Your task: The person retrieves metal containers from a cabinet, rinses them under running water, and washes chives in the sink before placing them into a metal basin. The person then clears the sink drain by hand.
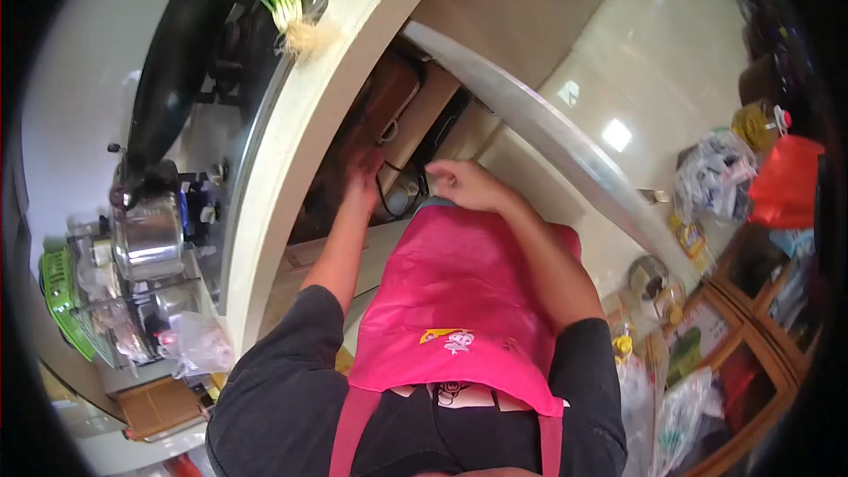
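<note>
My left hand reaches into an open cabinet below the counter, its fingers apart and nothing seen in them. Just above it in the view is a brown board-like item with a metal handle or ring at its edge. My right hand is at the cabinet opening over the top of the pink apron, fingers curled; whether they hold anything is hidden. Between the two hands, a pale round item shows inside the cabinet. The open cabinet door slants away to the right of my right hand.
Spring onions lie on the counter edge. At left are a wok, a steel pot and a green rack. Plastic bags, a red bag and a wooden cabinet stand at right.
</note>
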A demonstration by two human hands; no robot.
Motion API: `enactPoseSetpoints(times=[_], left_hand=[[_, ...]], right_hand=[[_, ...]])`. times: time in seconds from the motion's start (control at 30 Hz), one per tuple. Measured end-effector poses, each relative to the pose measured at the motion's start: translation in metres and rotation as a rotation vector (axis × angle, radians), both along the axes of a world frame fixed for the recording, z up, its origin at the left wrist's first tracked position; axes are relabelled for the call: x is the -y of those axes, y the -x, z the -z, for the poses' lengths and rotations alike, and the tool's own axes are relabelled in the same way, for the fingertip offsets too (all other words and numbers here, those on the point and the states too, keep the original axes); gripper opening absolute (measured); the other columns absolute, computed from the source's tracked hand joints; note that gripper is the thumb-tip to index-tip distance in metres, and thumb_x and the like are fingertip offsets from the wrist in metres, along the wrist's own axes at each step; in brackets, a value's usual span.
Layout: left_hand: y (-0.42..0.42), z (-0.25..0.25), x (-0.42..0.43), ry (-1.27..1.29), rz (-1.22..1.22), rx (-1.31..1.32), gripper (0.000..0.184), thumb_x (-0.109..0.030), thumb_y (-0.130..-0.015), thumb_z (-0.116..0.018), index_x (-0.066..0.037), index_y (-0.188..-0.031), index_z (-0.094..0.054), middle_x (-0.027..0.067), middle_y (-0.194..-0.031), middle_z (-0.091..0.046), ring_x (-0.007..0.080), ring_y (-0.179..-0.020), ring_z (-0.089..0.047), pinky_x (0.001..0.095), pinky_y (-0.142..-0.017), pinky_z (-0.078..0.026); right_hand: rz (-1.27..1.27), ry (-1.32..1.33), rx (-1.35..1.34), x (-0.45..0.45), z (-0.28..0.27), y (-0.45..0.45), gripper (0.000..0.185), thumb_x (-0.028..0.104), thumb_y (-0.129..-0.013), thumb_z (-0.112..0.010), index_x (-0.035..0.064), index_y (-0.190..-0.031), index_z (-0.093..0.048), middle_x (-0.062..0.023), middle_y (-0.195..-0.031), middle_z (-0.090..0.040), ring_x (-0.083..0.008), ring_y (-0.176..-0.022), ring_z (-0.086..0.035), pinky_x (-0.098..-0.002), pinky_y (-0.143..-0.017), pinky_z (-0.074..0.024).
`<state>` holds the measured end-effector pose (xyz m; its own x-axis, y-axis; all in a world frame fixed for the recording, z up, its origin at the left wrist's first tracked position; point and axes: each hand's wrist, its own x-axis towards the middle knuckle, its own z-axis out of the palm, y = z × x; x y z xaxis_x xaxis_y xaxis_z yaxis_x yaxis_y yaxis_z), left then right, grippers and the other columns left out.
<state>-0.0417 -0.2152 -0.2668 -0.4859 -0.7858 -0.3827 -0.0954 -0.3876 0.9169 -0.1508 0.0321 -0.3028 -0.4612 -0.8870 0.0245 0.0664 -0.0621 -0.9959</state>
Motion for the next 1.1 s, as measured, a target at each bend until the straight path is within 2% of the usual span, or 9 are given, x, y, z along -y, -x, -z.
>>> enactPoseSetpoints(times=[0.13,0.27,0.37,0.43,0.5,0.57,0.77,0.87,1.1], left_hand=[[0.011,-0.006,0.019,0.058,-0.144,-0.246,0.032,-0.010,-0.096,-0.042,0.003,-0.123,-0.050,0.0175,-0.121,-0.059,0.0332,-0.119,-0.054,0.0447,-0.103,-0.046],[0.009,0.005,0.048,-0.113,-0.081,-0.606,0.040,-0.009,-0.096,-0.043,0.004,-0.134,-0.045,0.0210,-0.131,-0.054,0.0341,-0.126,-0.049,0.0449,-0.109,-0.039],[0.012,0.006,0.054,0.549,0.152,-0.330,0.038,-0.008,-0.094,-0.046,0.007,-0.129,-0.047,0.0191,-0.130,-0.053,0.0340,-0.129,-0.045,0.0423,-0.112,-0.035],[0.012,0.011,0.054,0.801,0.162,-0.172,0.038,-0.008,-0.094,-0.047,0.005,-0.130,-0.048,0.0180,-0.129,-0.054,0.0334,-0.131,-0.041,0.0433,-0.113,-0.032],[0.012,0.008,0.053,0.508,0.057,-0.361,0.038,-0.006,-0.093,-0.047,0.002,-0.131,-0.048,0.0147,-0.134,-0.050,0.0334,-0.134,-0.038,0.0467,-0.113,-0.030],[0.015,-0.006,0.055,-0.266,-0.111,-0.852,0.040,-0.002,-0.091,-0.046,-0.002,-0.130,-0.049,0.0093,-0.144,-0.042,0.0344,-0.137,-0.033,0.0512,-0.112,-0.030],[0.010,-0.030,0.063,-0.125,-0.002,-0.810,0.040,0.001,-0.084,-0.054,-0.010,-0.122,-0.052,0.0097,-0.129,-0.049,0.0319,-0.133,-0.035,0.0532,-0.112,-0.028],[0.004,-0.023,0.069,-0.126,-0.088,-0.677,0.034,0.000,-0.084,-0.055,-0.010,-0.116,-0.056,0.0090,-0.126,-0.048,0.0305,-0.129,-0.038,0.0524,-0.110,-0.029],[-0.004,-0.023,0.058,-0.186,-0.165,-0.598,0.036,-0.003,-0.086,-0.055,-0.009,-0.121,-0.055,0.0134,-0.126,-0.049,0.0302,-0.122,-0.046,0.0494,-0.105,-0.038]], right_hand=[[0.036,0.124,0.249,0.091,0.029,0.026,0.032,0.012,-0.086,-0.061,-0.0029,-0.114,-0.062,-0.0121,-0.099,-0.069,-0.0178,-0.084,-0.066,-0.0305,-0.074,-0.0527],[0.047,0.143,0.468,0.143,0.024,0.037,0.032,0.009,-0.094,-0.054,-0.0033,-0.123,-0.056,-0.0102,-0.106,-0.066,-0.0186,-0.089,-0.067,-0.0296,-0.073,-0.0547],[0.075,0.310,0.303,0.211,0.063,0.046,0.025,0.009,-0.094,-0.053,-0.0024,-0.116,-0.057,-0.0113,-0.100,-0.066,-0.0218,-0.085,-0.068,-0.0318,-0.070,-0.0576],[0.142,0.245,0.480,0.215,0.030,0.044,0.022,0.009,-0.093,-0.054,-0.0025,-0.112,-0.057,-0.0122,-0.094,-0.066,-0.0230,-0.079,-0.069,-0.0328,-0.065,-0.0592],[0.207,0.187,0.582,0.215,0.008,0.038,0.020,0.009,-0.092,-0.054,-0.0029,-0.109,-0.057,-0.0130,-0.090,-0.066,-0.0237,-0.073,-0.069,-0.0329,-0.061,-0.0602],[0.254,0.153,0.586,0.224,-0.004,0.041,0.020,0.009,-0.092,-0.055,-0.0038,-0.107,-0.057,-0.0137,-0.087,-0.065,-0.0240,-0.067,-0.068,-0.0322,-0.057,-0.0606],[0.304,0.089,0.561,0.249,0.006,0.053,0.015,0.012,-0.089,-0.060,0.0001,-0.099,-0.059,-0.0105,-0.082,-0.065,-0.0202,-0.065,-0.066,-0.0306,-0.056,-0.0592],[0.140,0.179,0.512,0.263,0.004,0.060,0.015,0.014,-0.087,-0.062,0.0023,-0.097,-0.060,-0.0091,-0.080,-0.064,-0.0176,-0.066,-0.065,-0.0303,-0.053,-0.0569],[0.259,0.175,0.454,0.244,-0.012,0.051,0.018,0.011,-0.084,-0.065,0.0028,-0.099,-0.059,-0.0090,-0.081,-0.064,-0.0187,-0.068,-0.066,-0.0318,-0.056,-0.0579]])
